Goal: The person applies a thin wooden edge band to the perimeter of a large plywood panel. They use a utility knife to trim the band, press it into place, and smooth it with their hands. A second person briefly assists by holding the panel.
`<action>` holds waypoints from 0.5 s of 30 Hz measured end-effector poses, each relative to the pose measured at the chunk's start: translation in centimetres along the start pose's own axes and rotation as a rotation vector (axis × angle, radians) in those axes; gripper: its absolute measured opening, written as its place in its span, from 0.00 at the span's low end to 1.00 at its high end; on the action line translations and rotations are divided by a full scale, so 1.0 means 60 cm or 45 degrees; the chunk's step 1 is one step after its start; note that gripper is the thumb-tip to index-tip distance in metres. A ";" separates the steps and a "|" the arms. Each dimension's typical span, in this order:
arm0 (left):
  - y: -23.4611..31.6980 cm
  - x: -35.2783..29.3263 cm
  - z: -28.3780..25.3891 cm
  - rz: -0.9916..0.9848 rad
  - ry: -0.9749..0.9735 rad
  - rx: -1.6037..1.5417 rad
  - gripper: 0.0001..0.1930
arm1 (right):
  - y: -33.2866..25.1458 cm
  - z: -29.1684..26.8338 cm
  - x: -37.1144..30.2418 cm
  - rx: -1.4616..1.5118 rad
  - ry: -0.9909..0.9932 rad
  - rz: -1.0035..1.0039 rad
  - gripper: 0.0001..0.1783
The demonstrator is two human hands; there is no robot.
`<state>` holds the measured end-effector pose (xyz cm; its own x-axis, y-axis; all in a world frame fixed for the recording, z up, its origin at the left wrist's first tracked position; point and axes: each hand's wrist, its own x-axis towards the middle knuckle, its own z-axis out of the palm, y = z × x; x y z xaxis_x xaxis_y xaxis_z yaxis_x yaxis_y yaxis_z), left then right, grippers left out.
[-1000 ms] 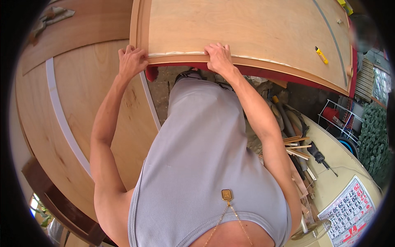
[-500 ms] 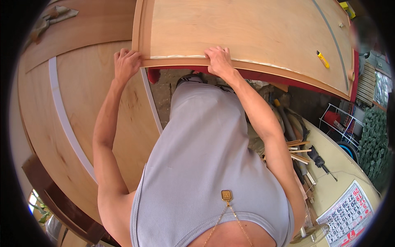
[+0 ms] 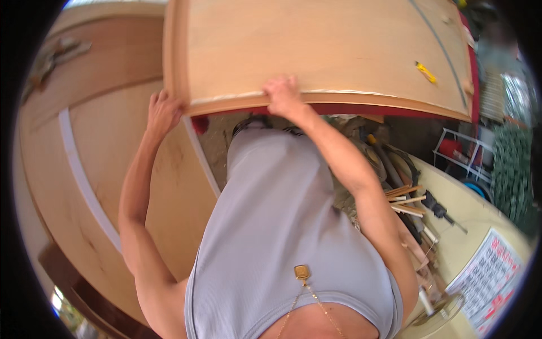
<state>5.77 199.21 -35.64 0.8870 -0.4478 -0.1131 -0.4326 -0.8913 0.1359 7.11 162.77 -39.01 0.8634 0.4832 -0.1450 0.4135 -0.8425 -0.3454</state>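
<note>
A wide, light wooden panel (image 3: 316, 51), edged with raised wooden strips, lies in front of me. My left hand (image 3: 164, 113) is closed around its near left corner, fingers curled over the edging. Along the near side, my right hand (image 3: 284, 97) grips the front wooden strip (image 3: 361, 100), its fingers bent over the top; the thumb is not clearly seen. A thin white line (image 3: 344, 92) runs beside that strip on the panel's surface. A yellow utility knife (image 3: 425, 72) rests on the panel at the right, well away from both hands.
Larger plywood sheets (image 3: 152, 181) with a white strip (image 3: 84, 169) stand at my left. Under the panel shows a dark red edge (image 3: 339, 109). To the right are thin wood sticks (image 3: 406, 198), a black folded umbrella (image 3: 435, 204), a white wire rack (image 3: 463, 151) and a calendar sheet (image 3: 488, 277).
The whole view has shifted, so the panel appears lower and further left. Both hands keep their places on the panel's edge, and the knife lies where it was.
</note>
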 end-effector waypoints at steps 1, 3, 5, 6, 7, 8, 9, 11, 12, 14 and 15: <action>-0.003 0.000 0.005 0.029 0.033 0.008 0.07 | 0.000 0.002 0.003 -0.035 -0.063 0.046 0.16; -0.015 -0.006 0.026 0.016 0.032 0.138 0.11 | -0.002 -0.012 0.005 0.004 -0.088 0.062 0.16; -0.035 -0.029 0.045 -0.031 0.144 0.211 0.12 | -0.004 0.015 0.010 -0.063 -0.014 0.041 0.15; -0.039 -0.045 0.051 -0.012 0.179 0.232 0.13 | -0.011 0.019 0.019 -0.076 -0.066 0.000 0.13; -0.030 -0.045 0.041 -0.020 0.160 0.288 0.13 | -0.010 0.022 0.022 0.019 -0.062 0.007 0.12; -0.018 -0.032 0.034 -0.040 0.163 0.251 0.14 | -0.005 0.012 0.009 0.021 -0.005 0.037 0.12; -0.017 -0.028 0.039 -0.028 0.186 0.250 0.14 | -0.005 0.001 0.004 -0.012 -0.046 0.064 0.13; -0.009 -0.023 0.031 -0.095 0.182 0.265 0.15 | -0.011 -0.030 -0.015 -0.040 -0.053 0.077 0.24; 0.003 -0.022 0.019 -0.167 0.157 0.262 0.16 | -0.008 -0.008 -0.025 -0.088 0.029 0.099 0.31; 0.010 -0.039 0.004 -0.128 0.118 0.356 0.22 | -0.019 -0.027 -0.041 -0.093 -0.061 0.097 0.41; 0.028 -0.035 -0.010 -0.229 0.082 0.303 0.26 | -0.012 -0.031 -0.058 -0.177 -0.034 0.129 0.46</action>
<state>3.29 198.71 -34.61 0.9578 -0.2829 -0.0505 -0.2870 -0.9509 -0.1158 4.35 161.23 -36.51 0.8954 0.3987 -0.1981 0.3621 -0.9111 -0.1967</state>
